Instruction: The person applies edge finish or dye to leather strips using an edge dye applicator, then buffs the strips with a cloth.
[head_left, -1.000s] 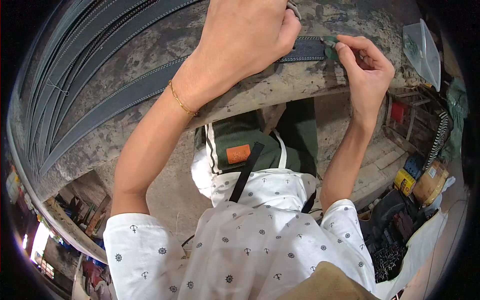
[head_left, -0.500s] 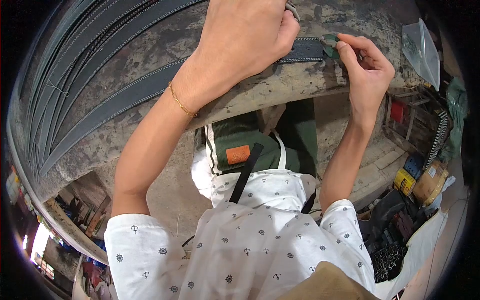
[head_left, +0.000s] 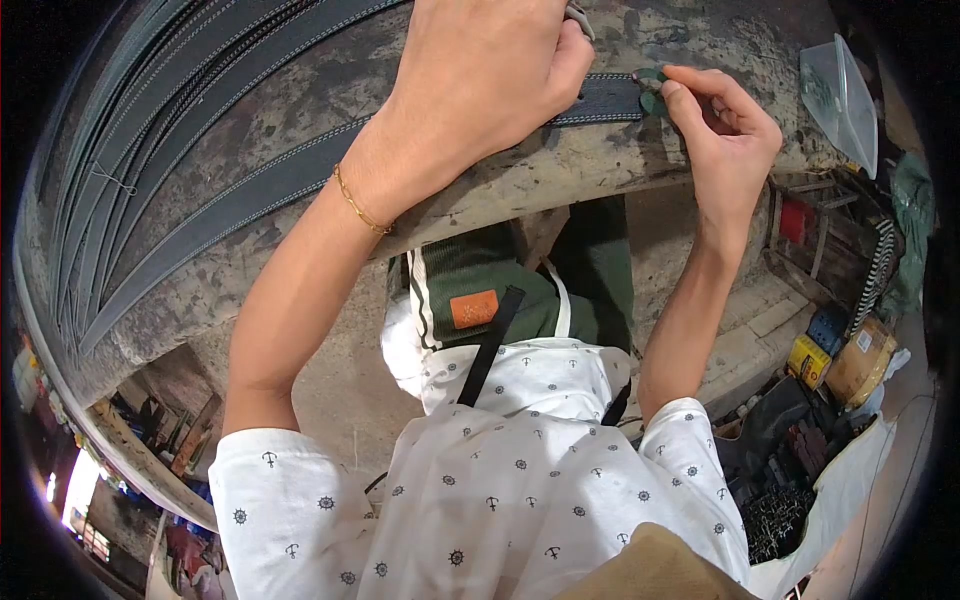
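A dark strap (head_left: 270, 188) with pale stitched edges curves along the stained work surface (head_left: 540, 172) and passes under my left hand (head_left: 485, 65). The fingers of that hand are bent over the strap, and a small greyish thing shows at them near the top edge; what it is I cannot make out. Beyond, at the strap's right end, my right hand (head_left: 725, 118) pinches a small green piece (head_left: 652, 92) between thumb and forefinger, against the strap's end.
Several more stitched dark straps (head_left: 150, 130) lie bundled at the left. A clear plastic container (head_left: 838, 105) stands at the right edge of the surface. Lower right are a yellow box (head_left: 808, 362), a cardboard roll or box (head_left: 862, 362) and a red object (head_left: 796, 220).
My right hand has shifted slightly left with the green piece, which now overlaps the strap's end more. My left hand has barely moved.
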